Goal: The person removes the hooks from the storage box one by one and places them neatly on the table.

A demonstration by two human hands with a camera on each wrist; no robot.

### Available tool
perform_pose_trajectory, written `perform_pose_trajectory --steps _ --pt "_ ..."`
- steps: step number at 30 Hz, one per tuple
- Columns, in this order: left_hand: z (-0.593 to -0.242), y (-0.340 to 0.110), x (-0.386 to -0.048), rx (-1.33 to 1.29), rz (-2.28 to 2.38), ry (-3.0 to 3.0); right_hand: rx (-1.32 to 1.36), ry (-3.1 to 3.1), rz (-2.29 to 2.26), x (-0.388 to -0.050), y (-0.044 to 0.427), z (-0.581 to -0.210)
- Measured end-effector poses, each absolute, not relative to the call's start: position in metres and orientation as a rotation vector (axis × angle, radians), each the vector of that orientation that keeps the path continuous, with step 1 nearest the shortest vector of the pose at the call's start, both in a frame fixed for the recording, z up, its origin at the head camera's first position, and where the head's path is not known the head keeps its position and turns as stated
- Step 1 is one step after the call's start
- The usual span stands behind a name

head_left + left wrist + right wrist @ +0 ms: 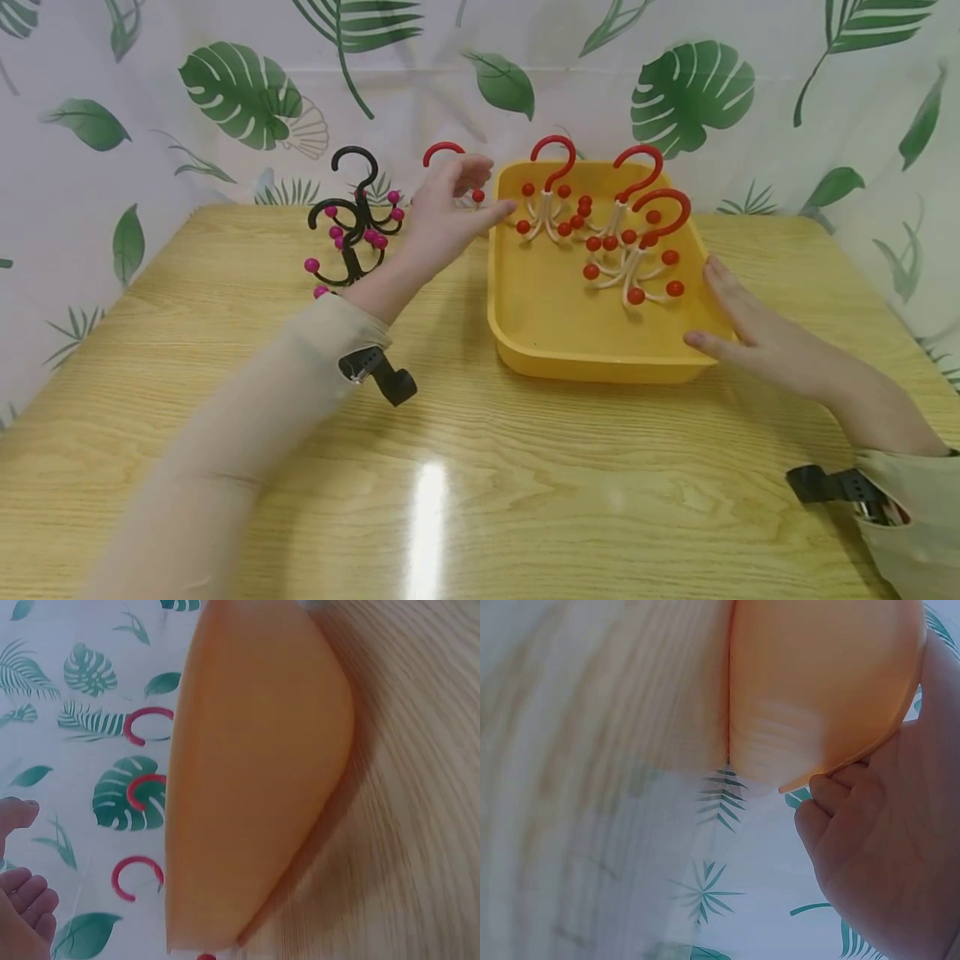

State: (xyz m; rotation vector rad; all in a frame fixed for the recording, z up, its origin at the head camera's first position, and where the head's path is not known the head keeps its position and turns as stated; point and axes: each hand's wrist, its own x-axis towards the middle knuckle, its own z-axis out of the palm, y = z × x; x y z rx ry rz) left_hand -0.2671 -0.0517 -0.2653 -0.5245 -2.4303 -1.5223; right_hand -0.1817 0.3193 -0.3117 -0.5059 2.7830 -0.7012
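Note:
My left hand [446,217] is raised left of a yellow plastic bin [600,373], its thumb apart from the bent fingers and nothing between them. Behind that hand, a red-hooked hanger [442,147] is mostly hidden. In the left wrist view, the thumb and fingers of the left hand [22,907] show at the edge. My right hand [780,342] holds the bin's right rim near the front corner, thumb over the edge and fingers along the outside. Inside the bin are three multi-arm hangers, one at the left [546,208], with red hooks, cream arms and red ball tips.
Two black multi-arm hangers with pink ball tips, one in front [351,258] and one behind [362,204], stand left of the left forearm. Everything sits on a wooden table [525,475]. A leaf-patterned cloth [570,50] hangs behind it.

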Motion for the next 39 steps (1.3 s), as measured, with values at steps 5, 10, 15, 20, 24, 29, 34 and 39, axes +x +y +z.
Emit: perform_pose_trajectory --steps 5,10,15,20,24,29,34,39 --pt "-0.262 -0.030 -0.267 -0.580 -1.535 -2.460 -0.501 2.793 -0.706 -0.181 0.318 -0.312" --pt "-0.259 -0.007 -0.267 -0.646 -1.586 -2.456 -0.502 2.791 -0.714 -0.181 0.318 -0.312" --pt "-0.255 0.014 -0.265 -0.708 -1.646 -2.435 -0.513 2.784 -0.706 -0.183 0.318 -0.312" --pt "-0.249 0.030 -0.263 -0.750 -1.643 -2.490 -0.511 2.785 -0.701 -0.183 0.318 -0.312" --pt "-0.250 0.041 -0.265 -0.766 -1.675 -2.544 -0.507 2.787 -0.698 -0.183 0.319 -0.312" --pt "-0.252 0.054 -0.269 -0.736 -1.676 -2.621 -0.503 2.785 -0.707 -0.183 0.320 -0.312" --pt "-0.254 0.068 -0.274 -0.692 -1.680 -2.697 -0.516 2.779 -0.716 -0.183 0.320 -0.312" --pt "-0.257 0.080 -0.281 -0.758 -1.697 -2.758 -0.512 2.773 -0.723 -0.183 0.320 -0.311"
